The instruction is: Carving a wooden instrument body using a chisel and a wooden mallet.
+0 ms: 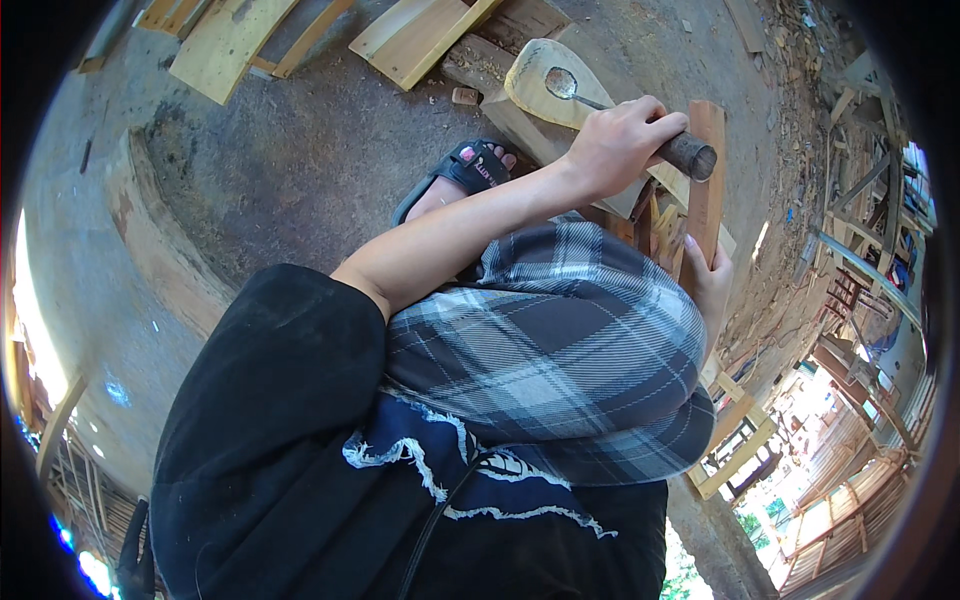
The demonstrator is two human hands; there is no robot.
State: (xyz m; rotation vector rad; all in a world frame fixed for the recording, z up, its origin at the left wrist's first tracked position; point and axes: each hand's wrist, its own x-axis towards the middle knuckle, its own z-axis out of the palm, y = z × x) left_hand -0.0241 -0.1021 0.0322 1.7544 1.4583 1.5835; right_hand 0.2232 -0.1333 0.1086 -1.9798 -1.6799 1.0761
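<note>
My left hand [622, 145] is closed around a thick, dark, round wooden handle [692, 157], whose cut end sticks out on the near side. Beyond my fist a thin dark shank runs to a rounded end [561, 83] over a pale, curved wooden piece [545, 68]; whether it is a hammer or a spoon-like tool I cannot make out. My right hand [712, 270], partly behind my knee, grips the lower part of a reddish-brown wooden bar [707, 185], its thumb along the edge. The handle's end overlaps the bar in view; contact cannot be judged.
Boards and wooden frames [420, 40] lie on the concrete floor at the far side. A small wood block [465, 96] is near my sandalled foot [468, 172]. More timber pieces sit beneath my hands. Scraps and stacked wood [880, 200] line the right side.
</note>
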